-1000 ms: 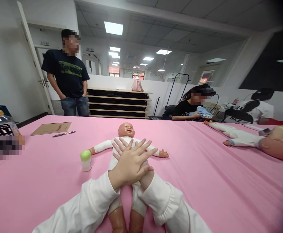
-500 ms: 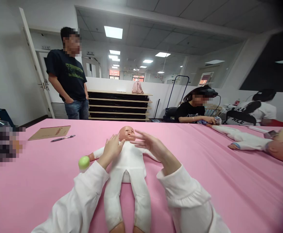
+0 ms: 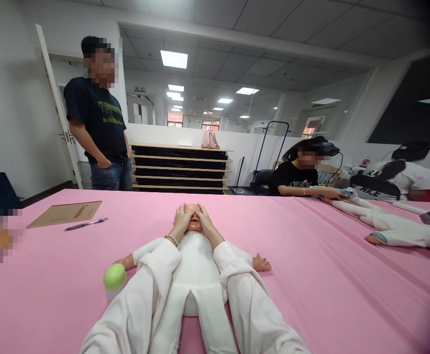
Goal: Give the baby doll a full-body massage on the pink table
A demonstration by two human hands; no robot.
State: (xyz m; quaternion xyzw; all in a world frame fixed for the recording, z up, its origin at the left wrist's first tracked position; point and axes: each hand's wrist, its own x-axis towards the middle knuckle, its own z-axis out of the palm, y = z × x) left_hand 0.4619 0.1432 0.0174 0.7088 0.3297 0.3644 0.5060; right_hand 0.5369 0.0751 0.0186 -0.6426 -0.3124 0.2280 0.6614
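A baby doll [image 3: 197, 263] in a white suit lies on its back on the pink table [image 3: 311, 255], head pointing away from me. My left hand [image 3: 183, 220] rests on the left side of the doll's head and my right hand [image 3: 204, 220] on the right side, fingers meeting over the forehead. Both hands cup the head and cover most of the face. My white sleeves lie over the doll's chest and arms. A small white bottle with a green cap [image 3: 114, 281] stands just left of my left forearm.
A brown notebook [image 3: 65, 214] and a pen [image 3: 85, 224] lie at the far left. A second doll [image 3: 392, 225] lies at the right, touched by a seated person [image 3: 299, 172]. Another person [image 3: 99, 118] stands behind the table, left. A low shelf unit [image 3: 180, 164] stands at the back.
My hands were stacked on the doll's chest, then lifted apart toward its shoulders, and now both are on its head. The view has tilted up slightly.
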